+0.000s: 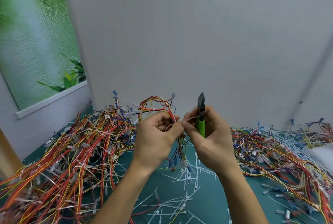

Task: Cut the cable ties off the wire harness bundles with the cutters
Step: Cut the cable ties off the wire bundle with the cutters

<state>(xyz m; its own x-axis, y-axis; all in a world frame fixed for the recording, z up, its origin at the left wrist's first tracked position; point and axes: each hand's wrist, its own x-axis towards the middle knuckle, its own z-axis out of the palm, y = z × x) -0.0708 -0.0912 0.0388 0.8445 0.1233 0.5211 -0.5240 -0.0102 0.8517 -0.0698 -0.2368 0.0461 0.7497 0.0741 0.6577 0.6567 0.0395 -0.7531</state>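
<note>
- Cutters (201, 115) stand upright in the right hand (213, 139), black head pointing up, above the fingers and clear of the wires.
- Right hand's fingers wrap round the green handles; its thumb and forefinger tips seem to pinch a short white cable tie (193, 118) that lies across the handles' top.
- Left hand (155, 139) is raised just beside the right, fingers curled round a wire harness (158, 105) and gripping it mid-length.
- Red, yellow and black wires of that harness loop above the left hand; its lower end hangs between the wrists, ending in blue and white connectors.
- A left pile (72, 151) of tangled harnesses covers the green mat (207, 209) on the left; a right pile (270, 153) lies well apart on the other side.
- Loose cut ties (182, 200) are scattered on the mat under and between the forearms.
- Behind stands a white wall (180, 34), with a green poster (36, 43) at far left.
</note>
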